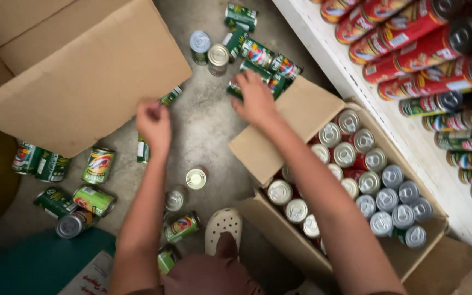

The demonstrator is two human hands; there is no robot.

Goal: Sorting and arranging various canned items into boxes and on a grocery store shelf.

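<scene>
While I crouch low over the concrete floor (203, 125), my white perforated clog (223, 225) shows nearest to me, with a few tins lying around it, one green one (182, 226) tipped on its side just left of the shoe. To my right sits an open cardboard box (279, 240) packed with upright tins (378, 196), their dull silver lids set in tight rows so that none can roll. My left hand (154, 123) is curled closed, pinching a slim green tin (169, 96) by its lower end, so its smooth printed side pokes up past my knuckles, right at the edge of a big plain cardboard flap (83, 71). My right hand (256, 98) reaches further out with its fingers bent down over a small heap of green tins (263, 63) on the floor; I cannot tell whether it has closed on one, since the palm hides the fingertips. More green tins (69, 183) lie scattered on their sides to my left, round and glossy, resting wherever they stopped. Furthest off, on the right, a white shelf (356, 76) carries stacked red tins (411, 38) lying on their sides, ends outward.
</scene>
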